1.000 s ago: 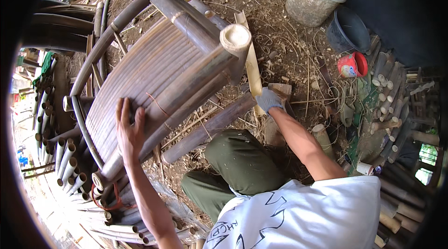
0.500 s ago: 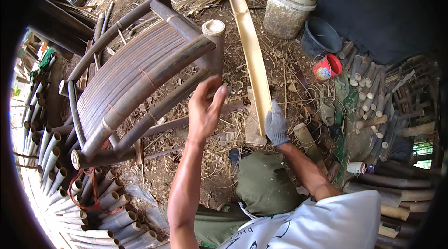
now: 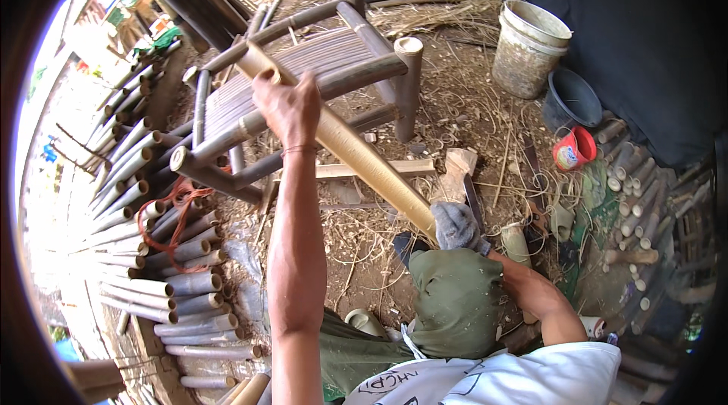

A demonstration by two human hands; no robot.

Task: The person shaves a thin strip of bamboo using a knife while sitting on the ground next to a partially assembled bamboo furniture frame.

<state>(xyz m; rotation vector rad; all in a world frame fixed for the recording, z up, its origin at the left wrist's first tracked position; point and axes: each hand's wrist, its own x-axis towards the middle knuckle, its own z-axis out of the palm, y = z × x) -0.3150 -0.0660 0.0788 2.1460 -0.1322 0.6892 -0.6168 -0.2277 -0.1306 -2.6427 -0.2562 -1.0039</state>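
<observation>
A long split bamboo piece [image 3: 364, 158], pale yellow, slants from the bamboo furniture frame down to my knee. My left hand [image 3: 290, 105] is bare and closed around its upper part. At the lower end, my right hand [image 3: 455, 224], in a grey knit glove, is closed on the bamboo; its fingertips are partly hidden. Beside the glove a dark blade [image 3: 472, 200] leans by a wooden block [image 3: 459, 170]; I cannot tell whether the glove touches it. Behind my left hand stands the frame [image 3: 364, 75], made of dark poles with a slatted surface.
Stacked bamboo poles [image 3: 193, 284] with orange cord [image 3: 176, 211] lie at the left. A dirty white bucket [image 3: 531, 52], a dark tub [image 3: 572, 102] and a red container [image 3: 574, 149] stand at the right, near more cut bamboo [image 3: 629, 170]. Shavings litter the ground.
My left hand, empty before, has taken hold of the split bamboo. The piece has swung from near upright to slanting left, its lower end now near my knee. The view has shifted left.
</observation>
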